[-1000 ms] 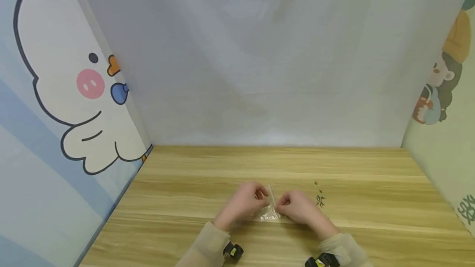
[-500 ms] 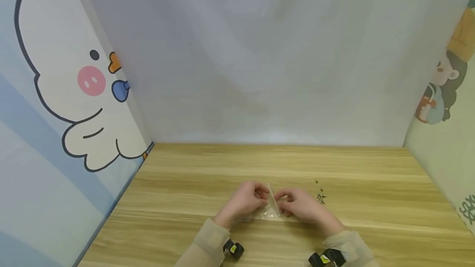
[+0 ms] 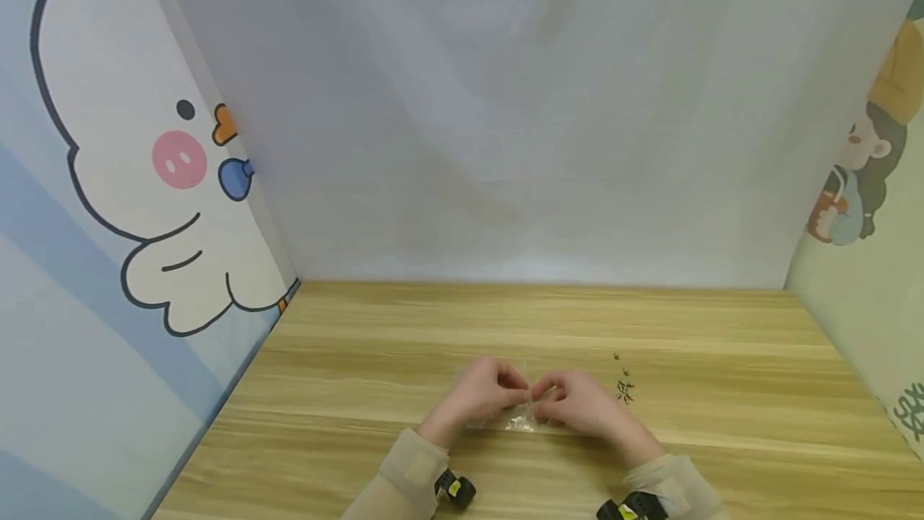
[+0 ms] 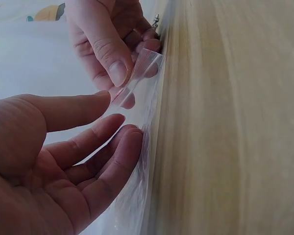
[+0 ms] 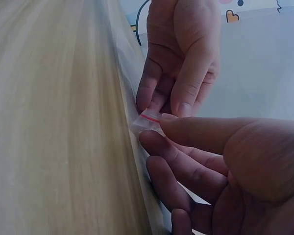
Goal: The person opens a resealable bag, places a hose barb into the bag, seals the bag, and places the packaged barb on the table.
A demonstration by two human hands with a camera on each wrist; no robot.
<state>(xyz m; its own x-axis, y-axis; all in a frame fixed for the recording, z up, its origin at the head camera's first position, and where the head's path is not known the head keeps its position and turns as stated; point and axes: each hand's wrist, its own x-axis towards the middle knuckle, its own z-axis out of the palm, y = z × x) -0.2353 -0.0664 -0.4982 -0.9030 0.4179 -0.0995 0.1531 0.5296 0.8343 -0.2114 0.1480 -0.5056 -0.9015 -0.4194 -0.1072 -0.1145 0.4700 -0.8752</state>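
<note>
Zip bag [image 3: 521, 423], likely limp, slippery: left hand [image 3: 485, 393] and right hand [image 3: 580, 404] pinch its lip [image 5: 150, 117], probably the best hold!

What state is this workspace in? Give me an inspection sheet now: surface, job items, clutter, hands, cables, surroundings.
Surface: table with wood-grain top.
Job items: clear plastic bag with a red line along one edge; small metal pieces loosely grouped to the right of the hands, too small to identify.
Clutter: nothing seen.
Hands: left hand and right hand meet at the bag, both holding it near the red-lined edge.
Cables: nothing seen.
Surroundings: pale backdrop behind; cartoon-printed panels on both sides.
</note>
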